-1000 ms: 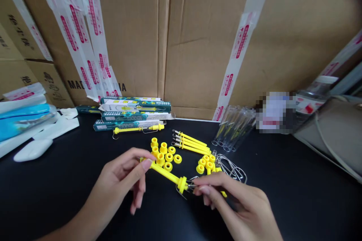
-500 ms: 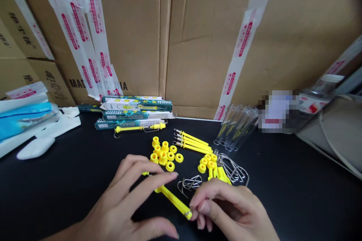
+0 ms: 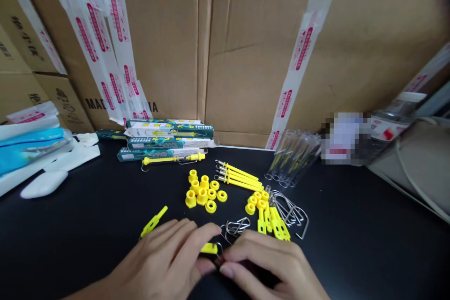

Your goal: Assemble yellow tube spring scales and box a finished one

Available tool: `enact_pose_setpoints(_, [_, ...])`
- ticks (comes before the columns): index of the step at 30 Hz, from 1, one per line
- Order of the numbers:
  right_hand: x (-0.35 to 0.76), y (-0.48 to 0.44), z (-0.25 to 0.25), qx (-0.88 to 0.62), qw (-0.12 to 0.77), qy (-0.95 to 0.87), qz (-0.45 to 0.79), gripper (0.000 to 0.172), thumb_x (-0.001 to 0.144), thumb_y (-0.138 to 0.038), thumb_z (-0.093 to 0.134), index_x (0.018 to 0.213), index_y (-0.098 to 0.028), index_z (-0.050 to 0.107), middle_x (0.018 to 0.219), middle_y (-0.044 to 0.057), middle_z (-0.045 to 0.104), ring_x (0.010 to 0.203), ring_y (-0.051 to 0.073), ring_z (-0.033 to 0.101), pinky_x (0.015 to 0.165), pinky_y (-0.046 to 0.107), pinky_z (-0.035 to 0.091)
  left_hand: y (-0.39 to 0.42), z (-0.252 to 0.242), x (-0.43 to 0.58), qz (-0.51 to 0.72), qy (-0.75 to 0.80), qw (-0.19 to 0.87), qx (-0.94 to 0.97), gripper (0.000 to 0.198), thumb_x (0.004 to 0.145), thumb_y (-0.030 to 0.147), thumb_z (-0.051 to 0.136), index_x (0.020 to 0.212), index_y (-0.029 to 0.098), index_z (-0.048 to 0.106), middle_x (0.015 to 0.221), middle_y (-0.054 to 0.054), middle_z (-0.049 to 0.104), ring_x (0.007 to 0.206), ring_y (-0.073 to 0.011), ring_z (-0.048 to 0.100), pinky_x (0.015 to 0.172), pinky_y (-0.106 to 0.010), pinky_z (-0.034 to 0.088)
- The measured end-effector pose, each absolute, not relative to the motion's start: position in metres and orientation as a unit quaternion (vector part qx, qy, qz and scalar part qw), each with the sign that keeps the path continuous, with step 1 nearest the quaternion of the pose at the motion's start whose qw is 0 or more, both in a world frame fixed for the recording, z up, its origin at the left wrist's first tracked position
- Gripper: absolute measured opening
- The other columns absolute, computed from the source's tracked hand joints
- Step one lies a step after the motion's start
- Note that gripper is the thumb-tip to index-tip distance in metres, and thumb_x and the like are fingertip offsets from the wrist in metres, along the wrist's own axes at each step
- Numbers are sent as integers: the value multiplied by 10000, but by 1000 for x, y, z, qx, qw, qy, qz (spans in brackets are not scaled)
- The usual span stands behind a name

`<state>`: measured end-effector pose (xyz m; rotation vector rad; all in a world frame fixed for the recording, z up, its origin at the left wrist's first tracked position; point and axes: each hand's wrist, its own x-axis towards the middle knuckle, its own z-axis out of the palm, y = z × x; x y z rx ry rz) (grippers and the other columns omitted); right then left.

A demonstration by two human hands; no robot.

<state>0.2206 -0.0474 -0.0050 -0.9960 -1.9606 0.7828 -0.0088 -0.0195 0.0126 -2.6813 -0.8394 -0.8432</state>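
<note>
1. Brown cardboard boxes (image 3: pixel 260 56), sealed with white-and-red tape, rise behind the work area.
2. A flat black tabletop (image 3: pixel 87 248) stretches out in front of them.
3. The left hand (image 3: pixel 165 258) is curled over a yellow plastic rod (image 3: pixel 210 248), hiding most of it. The right hand (image 3: pixel 272 265) has thumb and fingers nearly together, pinching a thin silver wire hook (image 3: pixel 221 248) at the rod's end. The rod lies between the hands at the near side of the tabletop.
4. Teal-and-white printed cartons (image 3: pixel 168 143) are stacked against the cardboard.
5. Clear see-through tubes (image 3: pixel 293 154) sit bunched together at the right rear.
6. Long silver bent-wire hooks (image 3: pixel 290 211) lie overlapping beyond the right hand.
7. Slim yellow rods with silver ends (image 3: pixel 242 178) lie side by side, near the middle.
8. Flat yellow slotted pieces (image 3: pixel 277 225) lie just beside the long hooks. A similar yellow piece (image 3: pixel 153 221) shows past the left hand; whether it joins the held rod, I cannot tell.
9. Small silver wire hooks (image 3: pixel 237 228) lie tangled beyond the gap between the hands.
10. Yellow flanged collars (image 3: pixel 202 197) and flat yellow rings (image 3: pixel 211 206) form a loose cluster left of centre.
</note>
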Motion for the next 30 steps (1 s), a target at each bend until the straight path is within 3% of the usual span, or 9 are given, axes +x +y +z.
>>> enact_pose_setpoints(3, [212,-47,-14,-453,381,-629,504,142,907,-363,781,941,-226,768,727,-15,716,594,120,664,568,194,526,-19,15,-2,-284,-276,181,-900,546,1088,619,251,1129,199,599,912,3,823,809,-188,788,704,-305,544])
enact_pose_setpoints(6, [204,-47,-19,-445,401,-490,633,245,794,-381,884,896,-221,729,685,-57,659,541,85,615,527,166,511,-17,15,6,-295,-278,176,-897,560,1098,595,220,860,225,566,648,34,701,623,-189,723,653,-333,519])
enact_pose_setpoints(11, [202,-44,-14,-418,423,-475,649,233,790,-374,904,907,-216,780,750,-32,747,707,100,695,733,186,559,-14,12,12,-295,-262,195,-898,534,1127,482,238,738,221,494,549,47,579,478,-161,601,534,-316,430])
enact_pose_setpoints(16, [204,-42,-4,-438,417,-430,671,479,651,-542,955,908,-185,766,622,-42,724,572,82,646,674,203,557,-14,13,12,-282,-273,205,-897,616,1090,588,174,724,213,497,554,32,572,460,-165,595,509,-319,430])
enact_pose_setpoints(18, [204,-42,-3,-435,414,-439,668,484,663,-552,948,910,-184,753,631,-34,732,590,89,654,688,211,558,-14,11,11,-280,-283,193,-897,638,1079,608,144,724,213,496,559,25,577,452,-169,597,482,-319,420])
enact_pose_setpoints(23, [204,-44,-3,-411,413,-486,651,428,873,-608,763,978,-198,702,735,9,770,677,120,687,722,241,561,-17,6,10,-242,-275,145,-919,579,1093,566,201,750,213,505,572,27,605,452,-171,625,453,-319,409])
enact_pose_setpoints(27, [199,-42,1,-431,418,-483,638,477,739,-607,871,775,-187,648,678,-30,647,605,112,625,616,222,538,-19,11,10,-240,-223,145,-934,581,1115,511,193,770,200,544,579,27,610,446,-166,596,440,-326,382])
enact_pose_setpoints(30, [198,-41,5,-434,423,-485,630,497,723,-610,876,705,-176,634,665,-33,595,583,105,573,571,215,520,-19,18,10,-229,-209,135,-941,604,1142,398,144,724,208,537,562,17,605,433,-168,569,428,-336,361])
